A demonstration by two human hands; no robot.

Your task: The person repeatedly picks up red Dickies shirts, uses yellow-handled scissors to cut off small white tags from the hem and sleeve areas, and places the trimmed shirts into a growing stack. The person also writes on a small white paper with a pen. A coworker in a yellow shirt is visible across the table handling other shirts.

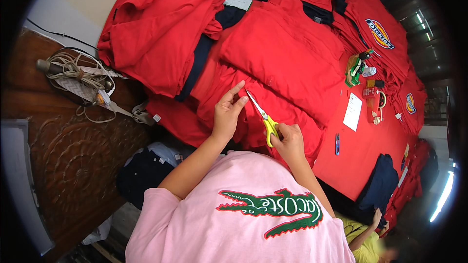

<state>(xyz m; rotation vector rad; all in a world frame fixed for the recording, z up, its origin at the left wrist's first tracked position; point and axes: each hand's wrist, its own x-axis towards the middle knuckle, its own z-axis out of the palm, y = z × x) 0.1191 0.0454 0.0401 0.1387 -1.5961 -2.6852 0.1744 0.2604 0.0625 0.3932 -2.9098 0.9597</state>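
My right hand [289, 142] grips a pair of scissors [269, 125] by its yellow-green handles. The slim metal blades look closed and point up and left, their tip close to my left thumb. Over the red fabric, my left hand [225, 119] is raised with forefinger and thumb stretched out and their tips a little apart. I make out nothing between those fingers. Below both hands lies a loose red garment [285, 129], spread in front of my body. Just beyond it rests a folded red garment [282, 53].
Red garments [156, 34] and printed red shirts [375, 24] are heaped around. On the red tabletop [341, 170] at right are thread snips [337, 144], a paper slip [352, 112] and small containers [371, 92]. A corded iron-like tool [53, 67] lies left. Another person's hand [376, 219] shows lower right.
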